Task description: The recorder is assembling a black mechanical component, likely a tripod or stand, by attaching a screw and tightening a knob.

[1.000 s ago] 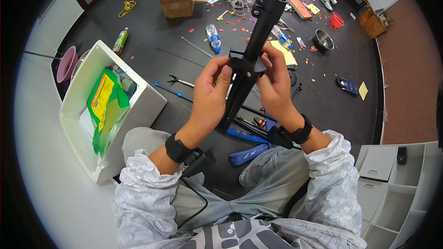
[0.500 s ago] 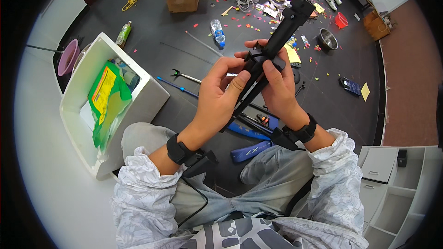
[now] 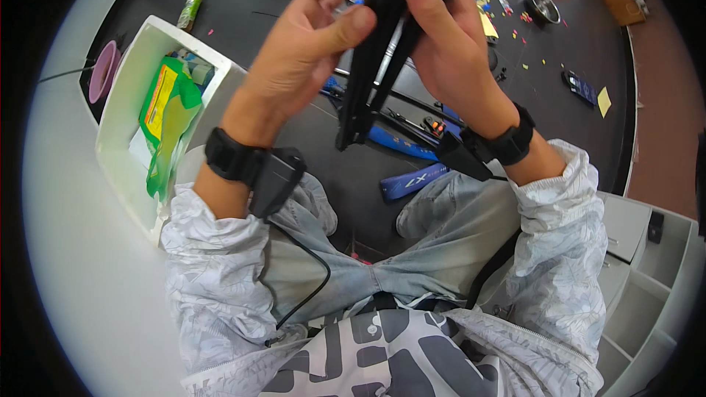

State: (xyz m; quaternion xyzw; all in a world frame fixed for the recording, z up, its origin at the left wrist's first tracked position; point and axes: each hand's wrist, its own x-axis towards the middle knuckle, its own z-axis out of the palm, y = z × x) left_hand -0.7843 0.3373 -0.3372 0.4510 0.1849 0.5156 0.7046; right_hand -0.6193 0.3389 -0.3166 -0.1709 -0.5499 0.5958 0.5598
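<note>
Both hands are raised in front of me at a black tripod (image 3: 362,66), its legs folded together and slanting down toward my lap. My right hand (image 3: 460,55) wraps around its upper part, the thumb lying along the front and the fingers mostly behind. Against the other side, my left hand (image 3: 298,51) has its fingers bent and its thumb tip at the tripod's edge; a small gap shows between thumb and forefinger. The tripod's top is cut off by the upper edge of the picture. A black device is strapped to each wrist.
A white foam box (image 3: 118,140) with a green and yellow bag (image 3: 165,103) stands at left, beside a pink basin (image 3: 105,72). Blue items (image 3: 415,180) and rods lie on the floor below my hands. A metal bowl (image 3: 543,6) and white cabinet (image 3: 651,265) are at right.
My view has tilted down, and both hands with the tripod now sit higher in the picture. The tripod is more upright, and my left thumb and fingers are farther apart.
</note>
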